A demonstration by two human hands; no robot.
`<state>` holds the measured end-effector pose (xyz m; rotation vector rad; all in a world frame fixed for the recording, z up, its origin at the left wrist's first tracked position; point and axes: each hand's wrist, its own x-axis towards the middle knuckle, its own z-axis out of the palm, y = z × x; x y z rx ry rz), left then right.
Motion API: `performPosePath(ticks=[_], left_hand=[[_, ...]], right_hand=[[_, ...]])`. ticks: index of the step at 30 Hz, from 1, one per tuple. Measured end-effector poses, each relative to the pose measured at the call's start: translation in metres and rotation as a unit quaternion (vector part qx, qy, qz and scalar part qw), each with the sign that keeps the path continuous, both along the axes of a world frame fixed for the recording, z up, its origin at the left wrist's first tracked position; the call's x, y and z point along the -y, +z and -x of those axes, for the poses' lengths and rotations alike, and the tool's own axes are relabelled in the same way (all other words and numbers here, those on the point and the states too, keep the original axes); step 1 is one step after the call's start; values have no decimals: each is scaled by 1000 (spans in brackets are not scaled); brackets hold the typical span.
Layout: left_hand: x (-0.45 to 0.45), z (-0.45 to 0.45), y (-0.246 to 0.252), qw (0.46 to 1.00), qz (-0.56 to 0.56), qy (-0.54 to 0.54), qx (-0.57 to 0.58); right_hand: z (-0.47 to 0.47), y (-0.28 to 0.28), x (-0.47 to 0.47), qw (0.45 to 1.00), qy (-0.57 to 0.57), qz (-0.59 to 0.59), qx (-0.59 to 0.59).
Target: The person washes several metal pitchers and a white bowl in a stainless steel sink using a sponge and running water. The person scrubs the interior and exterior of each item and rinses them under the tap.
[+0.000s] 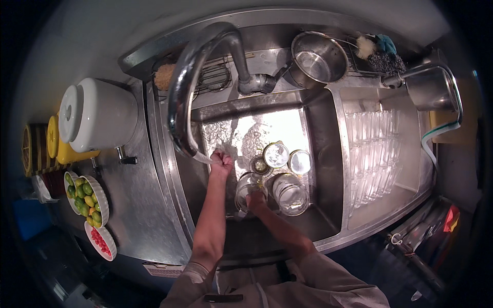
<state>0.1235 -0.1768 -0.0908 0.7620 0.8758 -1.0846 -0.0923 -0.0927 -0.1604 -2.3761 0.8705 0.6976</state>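
My left hand [222, 161] is closed under the water stream from the curved metal faucet [181, 104]; whether it holds anything cannot be told. My right hand [255, 200] reaches into or over the mouth of a glass jar [246, 186] on the floor of the steel sink; its fingertips are partly hidden. A second large glass jar [293, 198] lies just to the right. Beyond them sit a small glass jar [260, 164] and two round, shiny lids or shallow containers, one [276, 154] next to the other [299, 161].
A steel pot [319, 59] stands behind the sink. Rows of drinking glasses [371, 154] fill part of the right basin [410, 161]. On the left counter are a white ceramic dispenser [108, 115], a bowl of limes and lemons [104, 200] and a bowl of red pieces [111, 238].
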Motion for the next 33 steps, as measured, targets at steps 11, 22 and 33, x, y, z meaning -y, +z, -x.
performPosePath(ticks=[11, 22, 33], left_hand=[[67, 39, 77, 673, -126, -339, 646], [248, 68, 213, 286, -192, -391, 854], [255, 82, 215, 330, -198, -287, 877]], right_hand=[[7, -35, -25, 994, -53, 40, 92], [2, 12, -8, 988, -53, -11, 142], [-2, 25, -8, 992, -53, -13, 115]])
